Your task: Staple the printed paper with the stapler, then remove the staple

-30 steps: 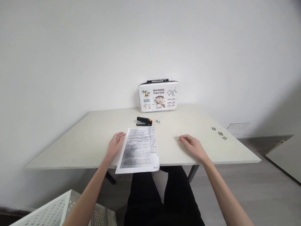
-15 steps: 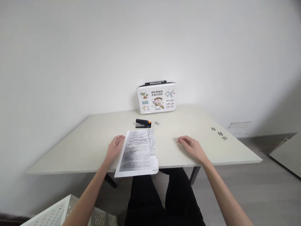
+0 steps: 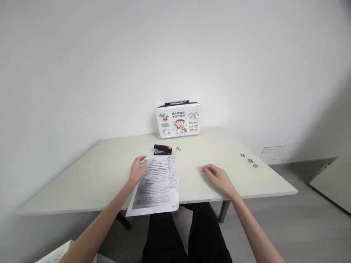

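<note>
A printed sheet of paper point(image 3: 156, 184) lies on the pale table point(image 3: 90, 171), its lower edge hanging past the front edge. My left hand point(image 3: 138, 170) rests at the paper's upper left side, thumb over its edge and fingers apart. To the right of the paper, my right hand point(image 3: 216, 175) lies on the table, fingers loosely curled and touching nothing but the tabletop. Just beyond the paper sits a black stapler point(image 3: 162, 149) with an orange part. Small strips of staples point(image 3: 178, 149) lie beside it.
A white case point(image 3: 178, 120) with cartoon prints and a black handle stands against the wall at the back. More staple strips point(image 3: 250, 160) are near the right edge. A white perforated basket point(image 3: 56, 253) is below at the lower left.
The view has shifted slightly, so the table and case appear lower and further left. My left hand has moved onto the paper's upper left edge.
</note>
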Demonstrator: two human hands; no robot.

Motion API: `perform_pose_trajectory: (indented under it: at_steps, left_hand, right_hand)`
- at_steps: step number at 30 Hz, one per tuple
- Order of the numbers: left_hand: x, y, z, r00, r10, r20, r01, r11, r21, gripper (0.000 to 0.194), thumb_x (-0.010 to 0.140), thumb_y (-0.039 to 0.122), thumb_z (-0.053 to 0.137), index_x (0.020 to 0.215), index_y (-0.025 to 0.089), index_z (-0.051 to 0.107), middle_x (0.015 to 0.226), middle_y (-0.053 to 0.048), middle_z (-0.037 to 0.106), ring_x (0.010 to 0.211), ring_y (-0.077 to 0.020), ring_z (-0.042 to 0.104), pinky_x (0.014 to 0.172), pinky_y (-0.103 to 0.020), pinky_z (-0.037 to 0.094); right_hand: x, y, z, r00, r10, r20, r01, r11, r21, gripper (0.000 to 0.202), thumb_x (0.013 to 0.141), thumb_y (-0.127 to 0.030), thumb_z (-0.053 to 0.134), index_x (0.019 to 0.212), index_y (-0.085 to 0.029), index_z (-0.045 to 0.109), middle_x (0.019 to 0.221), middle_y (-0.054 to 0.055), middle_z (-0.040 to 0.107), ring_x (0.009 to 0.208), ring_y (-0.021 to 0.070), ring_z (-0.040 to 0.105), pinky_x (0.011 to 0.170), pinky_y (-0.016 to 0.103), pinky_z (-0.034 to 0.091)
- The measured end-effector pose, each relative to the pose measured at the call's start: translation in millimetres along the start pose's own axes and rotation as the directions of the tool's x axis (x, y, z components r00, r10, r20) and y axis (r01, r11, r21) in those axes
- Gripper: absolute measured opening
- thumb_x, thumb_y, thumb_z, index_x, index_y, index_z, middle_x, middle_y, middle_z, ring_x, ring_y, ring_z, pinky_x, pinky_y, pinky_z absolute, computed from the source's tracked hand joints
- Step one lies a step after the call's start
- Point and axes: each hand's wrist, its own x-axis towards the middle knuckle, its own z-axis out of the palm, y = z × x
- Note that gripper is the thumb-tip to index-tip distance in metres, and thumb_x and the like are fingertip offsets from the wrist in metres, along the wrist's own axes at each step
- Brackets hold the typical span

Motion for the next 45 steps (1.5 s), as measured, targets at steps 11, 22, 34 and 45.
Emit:
perform_pose_trajectory:
  at_steps: [11,22,34,45]
  left_hand:
    - [109.3,37.1,35.7,0.945,0.180,0.272,-0.258,0.923,0.286,0.029,0.086,0.044,0.074,0.105,0.023,0.071,0.118,-0.017,0.074,0.125,-0.0412,0.061,0.113,-0.053,0.037]
    - [121.5,61.1,34.4,0.928,0.198,0.315,-0.299,0.900,0.316,0.030,0.086,0.055,0.071,0.092,0.025,0.073,0.101,-0.012,0.077,0.102,-0.0388,0.070,0.093,-0.044,0.049]
    - [17.1,138.2,53.0,0.859,0.368,0.357,-0.441,0.885,0.148,0.036,0.104,0.053,0.055,0.126,0.027,0.063,0.119,-0.006,0.075,0.103,-0.0302,0.072,0.087,-0.039,0.053]
    - [-64.5,166.0,98.0,0.830,0.351,0.434,-0.365,0.929,-0.056,0.022,0.104,0.044,0.061,0.117,0.026,0.058,0.112,-0.003,0.073,0.094,-0.0251,0.071,0.078,-0.035,0.050]
  right_hand:
    - [3.2,0.5,1.5,0.999,-0.035,-0.008,0.035,0.999,-0.003,0.037,0.097,-0.055,0.052,0.101,-0.025,0.072,0.099,0.007,0.081,0.090,0.0256,0.073,0.085,0.036,0.054]
    - [6.6,0.1,2.0,0.999,-0.035,-0.002,0.035,0.999,0.038,0.034,0.098,-0.052,0.052,0.102,-0.025,0.072,0.099,0.006,0.081,0.089,0.0245,0.073,0.081,0.034,0.053]
    - [6.8,2.3,1.4,0.998,-0.010,-0.066,0.015,0.997,0.076,0.040,0.099,-0.058,0.052,0.102,-0.024,0.071,0.102,0.008,0.080,0.096,0.0257,0.073,0.091,0.037,0.053]
    - [6.7,3.0,-1.0,0.988,0.067,-0.136,-0.049,0.990,0.130,0.058,0.101,-0.072,0.040,0.102,-0.024,0.073,0.108,0.010,0.080,0.104,0.0292,0.073,0.095,0.040,0.053]
